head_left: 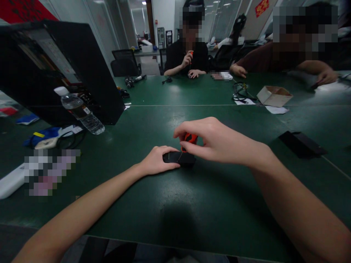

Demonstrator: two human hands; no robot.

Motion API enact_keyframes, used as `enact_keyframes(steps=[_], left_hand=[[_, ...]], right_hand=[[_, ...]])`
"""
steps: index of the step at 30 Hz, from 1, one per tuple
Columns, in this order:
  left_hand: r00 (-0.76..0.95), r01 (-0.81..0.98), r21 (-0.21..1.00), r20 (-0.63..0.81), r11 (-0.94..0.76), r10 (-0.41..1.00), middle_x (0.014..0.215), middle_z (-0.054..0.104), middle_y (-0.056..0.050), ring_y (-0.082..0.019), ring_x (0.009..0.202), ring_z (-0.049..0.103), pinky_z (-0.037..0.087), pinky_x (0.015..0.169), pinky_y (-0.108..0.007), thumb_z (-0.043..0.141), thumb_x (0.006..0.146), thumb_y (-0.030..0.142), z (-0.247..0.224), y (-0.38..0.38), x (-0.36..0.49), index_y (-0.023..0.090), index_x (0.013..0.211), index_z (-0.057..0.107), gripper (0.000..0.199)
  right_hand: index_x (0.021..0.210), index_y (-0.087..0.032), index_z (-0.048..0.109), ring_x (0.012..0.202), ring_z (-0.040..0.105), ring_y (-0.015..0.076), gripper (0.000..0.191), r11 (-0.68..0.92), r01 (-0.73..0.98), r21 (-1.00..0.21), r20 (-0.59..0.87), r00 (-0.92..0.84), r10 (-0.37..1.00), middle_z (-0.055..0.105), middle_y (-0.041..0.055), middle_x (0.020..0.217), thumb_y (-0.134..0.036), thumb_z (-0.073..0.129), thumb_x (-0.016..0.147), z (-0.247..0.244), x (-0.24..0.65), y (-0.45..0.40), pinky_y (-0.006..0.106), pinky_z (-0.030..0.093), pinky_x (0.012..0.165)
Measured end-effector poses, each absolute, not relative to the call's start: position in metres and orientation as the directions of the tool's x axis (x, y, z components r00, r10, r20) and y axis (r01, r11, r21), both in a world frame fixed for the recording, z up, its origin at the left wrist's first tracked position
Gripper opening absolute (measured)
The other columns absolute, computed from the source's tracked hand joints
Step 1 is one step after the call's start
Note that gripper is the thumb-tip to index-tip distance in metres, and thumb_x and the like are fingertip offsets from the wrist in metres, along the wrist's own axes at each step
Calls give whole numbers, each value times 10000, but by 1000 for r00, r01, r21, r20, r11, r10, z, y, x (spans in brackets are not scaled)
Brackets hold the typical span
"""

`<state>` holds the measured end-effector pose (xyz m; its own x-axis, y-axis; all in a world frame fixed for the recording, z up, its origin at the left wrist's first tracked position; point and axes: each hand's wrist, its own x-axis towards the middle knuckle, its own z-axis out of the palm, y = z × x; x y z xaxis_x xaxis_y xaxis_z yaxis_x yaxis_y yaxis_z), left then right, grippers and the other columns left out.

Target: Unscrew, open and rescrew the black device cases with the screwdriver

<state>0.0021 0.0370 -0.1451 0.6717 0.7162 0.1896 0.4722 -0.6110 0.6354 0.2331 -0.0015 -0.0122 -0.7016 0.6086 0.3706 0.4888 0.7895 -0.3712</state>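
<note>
A small black device (pixel 188 160) lies on the green table (pixel 131 212), in the middle of the head view. My left hand (pixel 157 160) is closed around its left end, thumb on the near side and fingers on the far side. Above it, my right hand (pixel 211 140) grips the orange and black handle of a screwdriver (pixel 191 138). The screwdriver stands tilted, its thin shaft reaching down to the device's top. Whether the tip sits in a screw is too small to tell.
On the left stand an open black computer case (pixel 101 69) and a leaning water bottle (pixel 82 111). To the right lie a black tray-like part (pixel 301 144) and a small cardboard box (pixel 274 95). Two people sit across the table; one person's hand (pixel 188 58) holds a screwdriver.
</note>
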Motion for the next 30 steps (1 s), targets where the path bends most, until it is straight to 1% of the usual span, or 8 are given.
enact_keyframes(steps=[8,12,16,20,25,30], left_hand=[[682,455,649,186,-609,707,1082,764,-55,-264,974,713,523,891,-365,807,817,443,-144,37,1,212,1196,721,452],[678,459,650,184,-606,711,1085,766,-56,-272,989,713,523,909,-377,814,809,437,-143,37,2,210,1189,722,451],[680,459,646,187,-610,709,1087,767,-55,-265,980,715,532,895,-369,806,815,447,-146,37,2,223,1208,718,461],[684,453,639,198,-621,702,1091,765,-63,-267,988,713,535,889,-366,804,816,474,-148,38,1,225,1215,716,478],[687,440,648,203,-622,698,1081,761,-59,-259,976,711,528,892,-363,797,829,461,-147,37,1,218,1212,716,461],[681,457,641,194,-616,707,1066,760,-49,-257,960,707,529,880,-358,794,829,460,-147,37,1,224,1220,713,464]], right_hand=[[1070,-177,647,819,655,153,156,786,486,-382,357,-707,611,736,39,959,-179,573,932,-12,232,-3,258,442,742],[1074,-170,651,820,655,152,170,795,475,-377,347,-724,597,738,42,964,-159,569,925,-13,232,-2,257,441,739],[1069,-177,657,845,669,161,154,800,473,-369,386,-705,595,743,43,976,-192,569,944,-11,233,-2,266,454,766],[1082,-176,661,858,677,168,162,789,497,-361,375,-697,611,748,50,993,-208,572,950,-12,233,-1,268,457,761],[1044,-170,654,815,653,148,137,795,479,-373,370,-709,601,732,32,945,-171,580,929,-13,231,-1,257,444,742],[1010,-181,652,795,634,150,126,801,479,-359,366,-717,593,722,27,915,-149,575,916,-11,230,-4,259,430,732]])
